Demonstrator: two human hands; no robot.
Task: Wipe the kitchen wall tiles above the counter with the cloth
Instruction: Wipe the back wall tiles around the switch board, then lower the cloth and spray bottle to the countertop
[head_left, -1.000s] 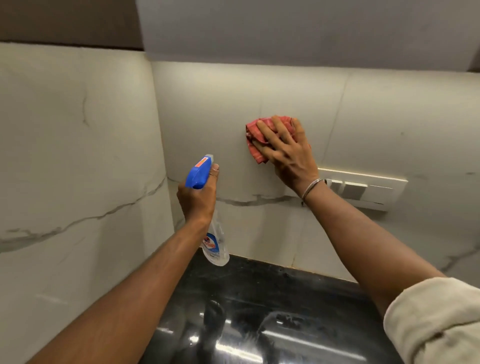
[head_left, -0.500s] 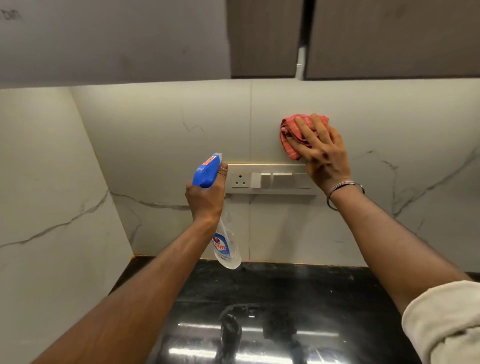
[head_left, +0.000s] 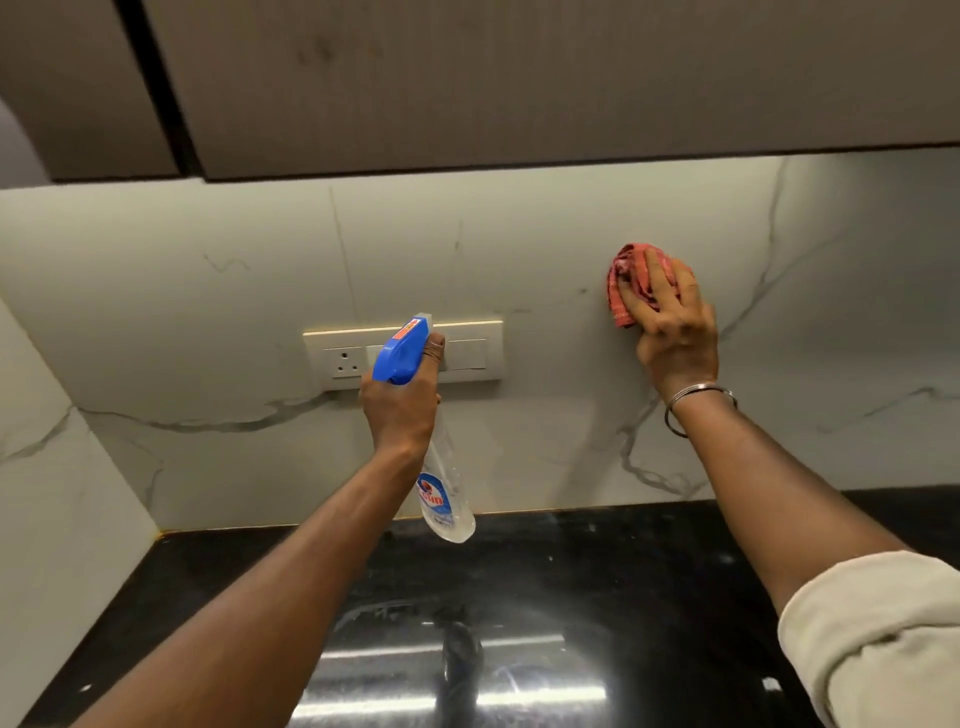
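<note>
A right hand (head_left: 672, 332) presses a bunched red cloth (head_left: 631, 283) flat-fingered against wall tiles (head_left: 545, 260), right of the switch panel (head_left: 470, 351); the left hand (head_left: 400, 402) grips a spray bottle (head_left: 441, 499).

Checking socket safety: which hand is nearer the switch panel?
Left. The left hand, gripping the spray bottle, overlaps the switch panel; the right hand presses the cloth on tile to the panel's right.

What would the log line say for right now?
right hand presses red cloth on wall tiles | left hand holds spray bottle
</note>
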